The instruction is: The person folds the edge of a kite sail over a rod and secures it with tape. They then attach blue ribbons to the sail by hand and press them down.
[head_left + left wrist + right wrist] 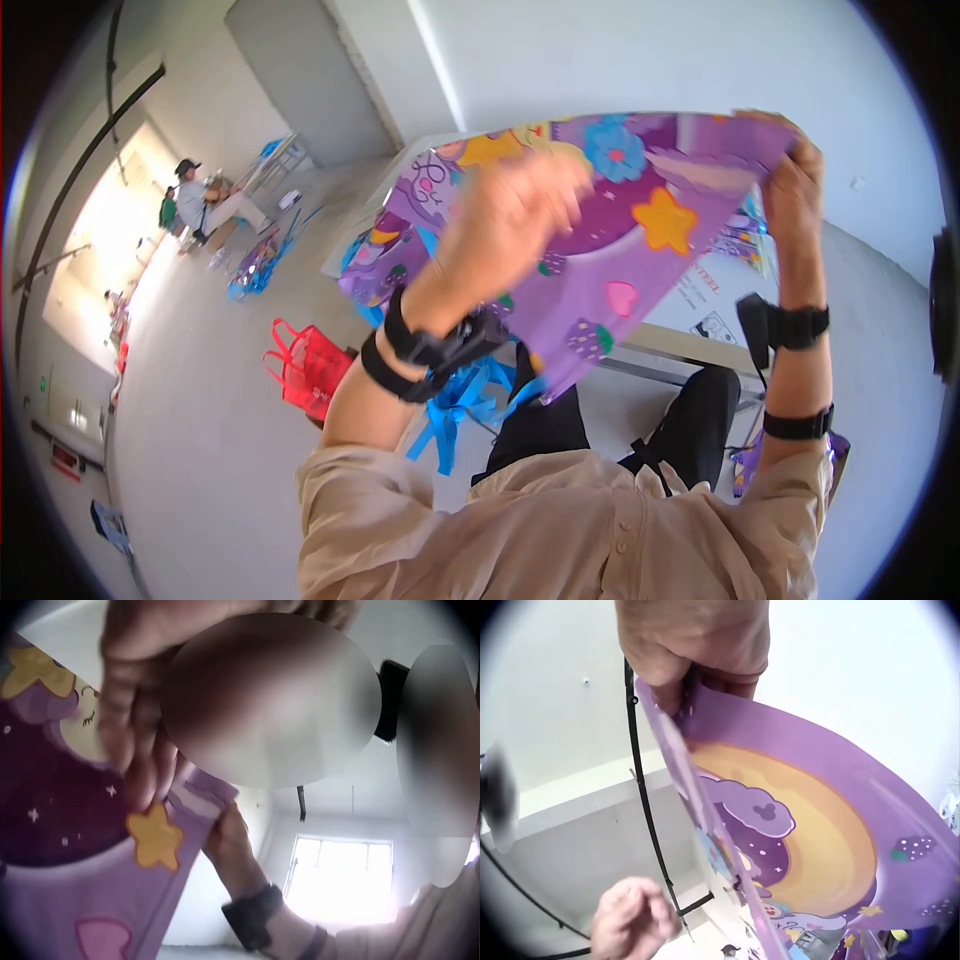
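A large purple sheet [600, 280] printed with stars, a flower, strawberries and a heart spreads out before me. My right hand [797, 185] pinches its upper right corner between thumb and fingers. In the right wrist view the sheet [832, 742] hangs folded from that hand [697, 637], with printed faces on either side of the fold. My left hand [515, 205], blurred, is raised in front of the sheet, its fingers loosely bent and holding nothing. From the right wrist camera, the left hand [634, 919] appears apart from the sheet.
Behind the sheet stands a table with a white printed top [690, 300]. Blue straps [450, 410] hang by my leg. A red bag [310, 370] is on the floor at left. Farther off, a person [210, 200] sits near a coloured pile [260, 265].
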{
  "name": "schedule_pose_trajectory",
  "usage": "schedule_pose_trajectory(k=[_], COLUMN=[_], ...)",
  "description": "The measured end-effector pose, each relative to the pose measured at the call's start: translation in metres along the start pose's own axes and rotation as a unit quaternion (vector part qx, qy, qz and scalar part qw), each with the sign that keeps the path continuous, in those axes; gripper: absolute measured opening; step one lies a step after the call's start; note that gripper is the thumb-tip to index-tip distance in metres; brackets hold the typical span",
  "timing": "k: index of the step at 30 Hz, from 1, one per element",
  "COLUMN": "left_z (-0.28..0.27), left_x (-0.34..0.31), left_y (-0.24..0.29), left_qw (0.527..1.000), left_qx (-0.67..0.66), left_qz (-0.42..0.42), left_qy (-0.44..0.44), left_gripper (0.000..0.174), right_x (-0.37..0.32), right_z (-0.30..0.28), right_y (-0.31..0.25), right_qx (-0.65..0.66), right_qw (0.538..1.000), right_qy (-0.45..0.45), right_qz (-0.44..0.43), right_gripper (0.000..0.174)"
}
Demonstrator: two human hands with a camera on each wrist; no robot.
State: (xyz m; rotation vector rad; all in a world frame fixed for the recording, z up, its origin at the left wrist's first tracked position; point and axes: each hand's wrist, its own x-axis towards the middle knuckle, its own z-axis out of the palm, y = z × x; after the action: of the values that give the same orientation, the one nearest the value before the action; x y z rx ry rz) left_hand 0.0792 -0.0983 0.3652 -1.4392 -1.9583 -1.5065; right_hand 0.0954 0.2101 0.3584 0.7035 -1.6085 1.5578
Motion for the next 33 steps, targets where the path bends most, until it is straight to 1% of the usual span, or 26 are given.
schedule_pose_trajectory(k=[1,2,4,5,6,8,9,10,12,14,15,17,18,19,20,21,23,24,26,27,28,29,30,31,32,33], left_z=[-0.016,-0.034,-0.052,-0.052,-0.050,-0.041,-0.038,-0.033,-0.029,-0.029,-0.030,-0.030,-0.029,-0.028,-0.027,-0.024,-0.017,-0.019,-0.023,-0.027,-0.033,-0.045,-0.052,-0.062,-0.061,-0.066], left_x=[0.016,0.031,0.045,0.043,0.042,0.034,0.030,0.026,0.021,0.021,0.021,0.021,0.021,0.022,0.022,0.022,0.023,0.024,0.031,0.037,0.046,0.062,0.073,0.083,0.092,0.101], left_y=[0.016,0.002,-0.018,-0.014,-0.012,-0.015,-0.018,-0.021,-0.023,-0.019,-0.018,-0.015,-0.014,-0.014,-0.013,-0.014,-0.018,-0.015,-0.002,-0.001,-0.002,-0.009,-0.013,0.013,0.023,0.034], left_qw=[0.979,0.958,0.979,0.984,0.982,0.989,0.989,0.992,0.994,0.987,0.987,0.991,0.992,0.996,0.995,0.995,0.985,0.985,0.980,0.975,0.970,0.977,0.984,0.977,0.963,0.958], left_qx=[0.177,0.235,0.190,0.164,0.133,0.038,0.048,0.018,-0.009,-0.032,-0.029,-0.019,-0.017,0.035,0.088,0.090,0.150,0.150,0.178,0.202,0.218,0.188,0.155,0.205,0.227,0.257], left_qz=[0.018,0.122,0.075,0.012,-0.051,-0.062,-0.070,-0.068,-0.067,-0.108,-0.109,-0.094,-0.095,-0.052,-0.009,-0.008,0.086,0.086,0.082,0.092,0.103,0.095,0.087,0.057,0.133,0.114], left_qy=[0.100,0.111,-0.023,-0.073,-0.120,-0.128,-0.121,-0.103,-0.082,-0.114,-0.114,-0.088,-0.087,-0.066,-0.045,-0.046,0.026,0.025,0.014,0.031,0.044,0.025,0.001,0.012,0.049,0.055], left_gripper=[0.014,0.014,0.019,0.018,0.018,0.017,0.017,0.015,0.014,0.012,0.012,0.012,0.012,0.010,0.008,0.008,0.006,0.006,0.006,0.005,0.005,0.006,0.008,0.002,0.008,0.008], right_x=[-0.004,-0.008,-0.011,-0.014,-0.017,-0.022,-0.023,-0.024,-0.028,-0.028,-0.025,-0.020,-0.021,-0.023,-0.026,-0.028,-0.031,-0.031,-0.031,-0.042,-0.043,-0.045,-0.050,-0.052,-0.060,-0.057], right_z=[-0.004,-0.013,-0.025,-0.030,-0.039,-0.068,-0.077,-0.068,-0.042,-0.008,0.013,0.046,0.038,0.024,0.014,0.017,0.024,0.021,-0.007,-0.055,-0.073,-0.008,0.017,0.041,0.065,0.078], right_y=[-0.001,-0.002,-0.006,-0.009,-0.004,0.014,0.020,0.017,0.002,-0.020,-0.033,-0.052,-0.043,-0.028,-0.017,-0.017,-0.020,-0.015,0.012,0.065,0.098,0.078,0.065,0.055,0.050,0.054], right_qx=[0.003,-0.015,-0.042,-0.057,-0.057,-0.087,-0.117,-0.109,-0.126,-0.147,-0.144,0.018,0.020,0.040,0.059,0.061,0.089,0.089,0.179,0.257,0.166,0.185,0.145,0.119,0.058,-0.027], right_qw=[0.999,0.999,0.996,0.993,0.995,0.994,0.992,0.992,0.991,0.981,0.982,0.939,0.939,0.985,0.997,0.997,0.961,0.961,0.981,0.942,0.970,0.964,0.970,0.958,0.964,0.990], right_qy=[-0.016,-0.029,-0.072,-0.101,-0.085,-0.059,-0.049,-0.054,0.029,0.115,0.115,0.300,0.300,0.155,0.006,0.008,0.246,0.246,-0.018,0.100,-0.055,0.111,0.048,0.067,0.106,0.033], right_qz=[-0.030,-0.027,-0.025,-0.023,-0.012,0.011,0.023,0.023,0.035,0.046,0.046,0.167,0.167,0.065,-0.041,-0.042,0.092,0.092,0.075,0.190,0.171,0.153,0.188,0.252,0.238,0.137], right_gripper=[0.029,0.029,0.030,0.031,0.032,0.039,0.048,0.048,0.038,0.031,0.031,0.046,0.046,0.043,0.041,0.041,0.030,0.030,0.038,0.041,0.042,0.037,0.033,0.034,0.032,0.026])
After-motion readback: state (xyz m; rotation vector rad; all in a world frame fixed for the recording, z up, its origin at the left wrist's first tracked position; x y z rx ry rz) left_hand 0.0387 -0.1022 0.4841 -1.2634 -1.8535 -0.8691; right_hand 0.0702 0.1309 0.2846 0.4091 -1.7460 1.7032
